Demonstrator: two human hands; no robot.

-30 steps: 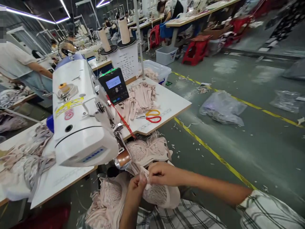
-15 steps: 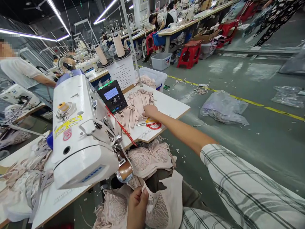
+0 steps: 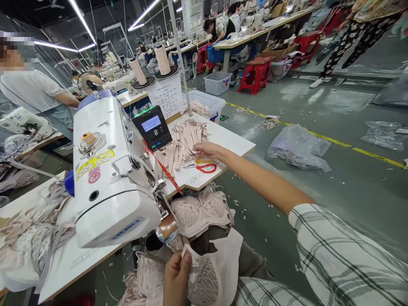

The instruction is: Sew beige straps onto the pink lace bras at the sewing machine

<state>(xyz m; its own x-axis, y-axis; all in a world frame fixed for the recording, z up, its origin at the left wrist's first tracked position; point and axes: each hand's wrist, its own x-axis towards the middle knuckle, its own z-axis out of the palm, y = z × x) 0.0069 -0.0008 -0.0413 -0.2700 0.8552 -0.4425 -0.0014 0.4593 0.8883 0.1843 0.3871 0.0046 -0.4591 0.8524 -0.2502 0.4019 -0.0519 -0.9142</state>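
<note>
My left hand point(image 3: 177, 272) is closed at the bottom, thumb and fingers pinching the edge of a pale pink lace bra point(image 3: 219, 267) that drapes over my lap. My right hand point(image 3: 208, 149) reaches across the tabletop to a pile of pale pink fabric straps point(image 3: 186, 138). Its fingers are pressed together on a strap at the pile's right edge, fingertips partly hidden. Just below that hand lie scissors point(image 3: 207, 168) with red and yellow handles. A second lace bra point(image 3: 200, 210) rests beyond the held one, by the table edge.
A white sewing machine point(image 3: 111, 182) stands at left, its control panel point(image 3: 153, 128) beside the straps. More bras point(image 3: 28, 242) are heaped on the table's left. A red cord point(image 3: 164, 170) crosses the tabletop. A plastic bag point(image 3: 298, 146) lies on the floor. One person point(image 3: 35, 89) works at far left.
My right hand has shifted slightly right at the pile, its fingers now pointing more to the left. My left hand, holding the bra, has moved slightly left and down.
</note>
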